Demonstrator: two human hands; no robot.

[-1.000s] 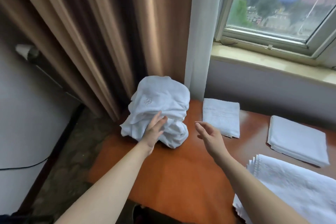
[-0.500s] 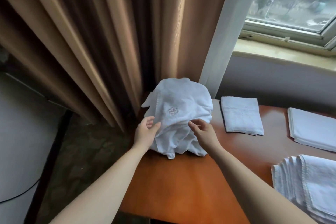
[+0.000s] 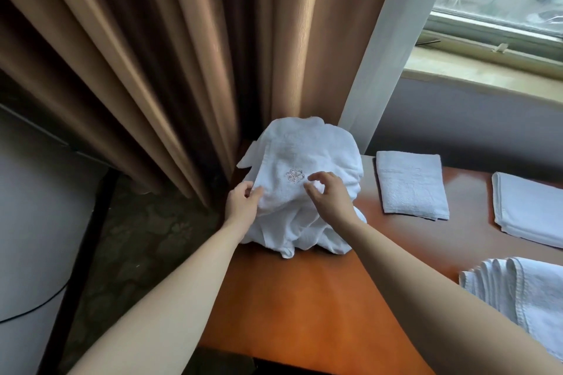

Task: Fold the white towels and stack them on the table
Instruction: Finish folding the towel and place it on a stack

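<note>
Sorting: you have a crumpled heap of white towels [image 3: 304,192] unfolded at the table's [image 3: 304,313] far left corner.
Left hand [image 3: 242,205]: pinches the heap's left edge.
Right hand [image 3: 330,198]: fingers curled, plucking at cloth near the embroidered mark [image 3: 295,176]; grip unclear.
Done: two folded towels [image 3: 411,184] [image 3: 530,210] lie apart at your right, unstacked.
Left: the heap, stacking; fanned pile [image 3: 524,292] status unclear.

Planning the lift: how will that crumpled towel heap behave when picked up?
Probably floppy: the crumpled towel heap sags in loose folds. Likely light and unbreakable. The left hand pinches its edge, so the rest would drape down.
</note>
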